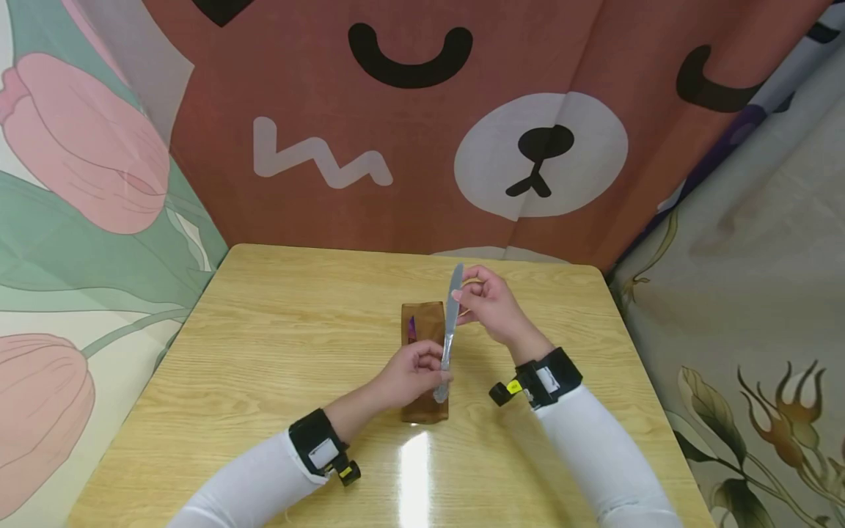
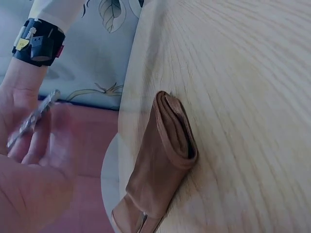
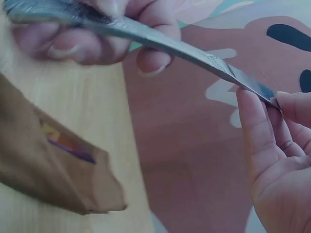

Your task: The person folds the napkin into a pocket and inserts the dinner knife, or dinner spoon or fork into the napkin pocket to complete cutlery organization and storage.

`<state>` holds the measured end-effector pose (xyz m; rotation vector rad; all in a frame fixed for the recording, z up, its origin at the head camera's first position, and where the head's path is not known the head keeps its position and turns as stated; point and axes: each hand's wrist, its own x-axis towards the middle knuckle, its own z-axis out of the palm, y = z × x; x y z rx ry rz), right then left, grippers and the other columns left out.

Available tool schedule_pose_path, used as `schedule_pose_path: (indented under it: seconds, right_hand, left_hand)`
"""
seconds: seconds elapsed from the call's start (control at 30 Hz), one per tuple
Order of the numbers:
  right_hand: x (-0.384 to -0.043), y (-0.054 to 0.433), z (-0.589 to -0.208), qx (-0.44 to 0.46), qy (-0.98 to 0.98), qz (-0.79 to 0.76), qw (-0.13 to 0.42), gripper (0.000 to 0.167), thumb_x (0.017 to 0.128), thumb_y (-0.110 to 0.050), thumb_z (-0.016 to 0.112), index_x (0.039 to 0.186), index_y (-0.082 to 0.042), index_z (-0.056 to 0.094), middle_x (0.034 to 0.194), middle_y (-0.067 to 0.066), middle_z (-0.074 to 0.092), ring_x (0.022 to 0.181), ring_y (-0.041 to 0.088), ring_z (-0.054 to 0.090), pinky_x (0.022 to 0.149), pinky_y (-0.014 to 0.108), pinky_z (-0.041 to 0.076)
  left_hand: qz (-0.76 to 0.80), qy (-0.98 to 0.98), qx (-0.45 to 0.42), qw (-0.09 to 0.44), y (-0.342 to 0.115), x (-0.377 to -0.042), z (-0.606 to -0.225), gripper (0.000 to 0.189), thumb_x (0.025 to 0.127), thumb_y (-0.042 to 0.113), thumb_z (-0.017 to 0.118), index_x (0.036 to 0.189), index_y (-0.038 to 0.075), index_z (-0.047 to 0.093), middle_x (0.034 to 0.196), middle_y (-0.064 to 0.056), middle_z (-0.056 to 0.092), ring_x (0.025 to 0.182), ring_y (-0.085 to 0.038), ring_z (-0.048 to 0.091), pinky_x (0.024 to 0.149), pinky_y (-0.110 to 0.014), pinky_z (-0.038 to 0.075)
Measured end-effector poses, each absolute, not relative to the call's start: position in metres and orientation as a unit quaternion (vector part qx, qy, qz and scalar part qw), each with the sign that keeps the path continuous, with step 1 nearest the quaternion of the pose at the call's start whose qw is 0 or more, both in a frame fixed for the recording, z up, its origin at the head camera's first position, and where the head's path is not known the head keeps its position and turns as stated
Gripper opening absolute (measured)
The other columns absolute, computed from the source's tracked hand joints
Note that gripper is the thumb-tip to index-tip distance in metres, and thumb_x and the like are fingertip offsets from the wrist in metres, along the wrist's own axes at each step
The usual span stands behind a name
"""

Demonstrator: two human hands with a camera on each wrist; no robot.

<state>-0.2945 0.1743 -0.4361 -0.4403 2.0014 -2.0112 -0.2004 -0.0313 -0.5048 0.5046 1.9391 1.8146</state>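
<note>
A silver table knife [image 1: 452,312] with a patterned handle is held in both hands, tilted with its blade toward the far side. My left hand [image 1: 411,375] grips the handle between thumb and fingers. Near the blade's tip, my right hand [image 1: 491,304] pinches the knife with thumb and fingertips, as the right wrist view shows closely. Beneath the knife lies a folded brown cloth [image 1: 429,315], its layers visible at one end in the left wrist view. A small purple and orange patch [image 3: 68,143] shows at a slot in the cloth.
The light wooden table [image 1: 284,323] reaches back to a hanging curtain [image 1: 317,213] with a bear print. Floral curtains [image 1: 746,279] hang at both sides. Each wrist wears a black strap [image 1: 318,440] with a small camera.
</note>
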Motion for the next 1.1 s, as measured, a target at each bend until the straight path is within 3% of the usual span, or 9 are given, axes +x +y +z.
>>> schedule_pose_path:
  seconds: [0.17,0.27,0.4,0.5,0.6,0.87,1.1]
  right_hand:
    - [-0.296,0.181,-0.424,-0.172,0.693,-0.692,0.102,0.024,0.099,-0.003,0.064,0.122,-0.002,0.056,0.083,0.007,0.068,0.068,0.017,0.069,0.065,0.036,0.064]
    - [-0.299,0.184,-0.416,-0.187,0.695,-0.689,0.088,0.026,0.099,-0.002,0.063,0.124,0.000,0.055,0.083,0.009,0.068,0.068,0.017,0.070,0.066,0.036,0.064]
    - [-0.305,0.183,-0.408,-0.201,0.702,-0.680,0.073,0.026,0.099,-0.003,0.064,0.123,-0.001,0.056,0.081,0.006,0.068,0.067,0.018,0.070,0.066,0.037,0.064]
    - [-0.309,0.180,-0.403,-0.204,0.712,-0.669,0.064,0.025,0.099,-0.006,0.065,0.123,-0.003,0.058,0.082,0.004,0.069,0.067,0.018,0.070,0.067,0.039,0.064]
    - [-0.315,0.176,-0.400,-0.198,0.721,-0.662,0.060,0.026,0.099,-0.010,0.067,0.123,-0.005,0.060,0.083,0.004,0.068,0.068,0.019,0.069,0.068,0.039,0.064]
    - [-0.335,0.164,-0.392,-0.170,0.742,-0.647,0.048,0.026,0.098,-0.018,0.071,0.121,-0.007,0.066,0.093,0.010,0.071,0.070,0.024,0.070,0.069,0.037,0.064]
    - [-0.359,0.151,-0.397,-0.148,0.743,-0.651,0.057,0.024,0.098,-0.023,0.072,0.116,-0.007,0.069,0.102,0.013,0.073,0.076,0.025,0.073,0.073,0.037,0.064]
  left_hand:
    - [0.543,0.766,0.265,0.218,-0.036,-0.200,-0.515,0.038,0.096,0.026,0.072,0.131,0.013,0.065,0.135,-0.009,0.069,0.127,-0.022,0.062,0.113,-0.046,0.047]
    - [0.420,0.826,0.311,0.209,-0.039,-0.196,-0.524,0.050,0.096,0.044,0.069,0.140,0.020,0.062,0.147,0.000,0.061,0.143,-0.024,0.050,0.122,-0.051,0.034]
    - [0.251,0.871,0.364,0.217,-0.040,-0.188,-0.540,0.076,0.094,0.066,0.059,0.158,0.027,0.042,0.167,0.000,0.036,0.158,-0.039,0.022,0.125,-0.066,0.016]
    - [0.180,0.876,0.383,0.232,-0.040,-0.180,-0.548,0.092,0.092,0.074,0.055,0.166,0.030,0.021,0.175,-0.004,0.011,0.161,-0.043,0.000,0.123,-0.072,0.007]
    - [0.144,0.881,0.391,0.225,-0.039,-0.174,-0.551,0.102,0.090,0.077,0.054,0.167,0.026,0.009,0.176,-0.006,-0.001,0.161,-0.041,-0.007,0.125,-0.070,0.005]
    - [0.102,0.891,0.385,0.219,-0.039,-0.170,-0.558,0.110,0.089,0.080,0.051,0.167,0.024,-0.001,0.175,-0.004,-0.008,0.162,-0.035,-0.008,0.127,-0.064,0.002]
    - [0.091,0.891,0.387,0.221,-0.040,-0.170,-0.558,0.110,0.088,0.081,0.051,0.167,0.023,0.000,0.175,-0.003,-0.010,0.162,-0.033,-0.009,0.128,-0.063,0.000]
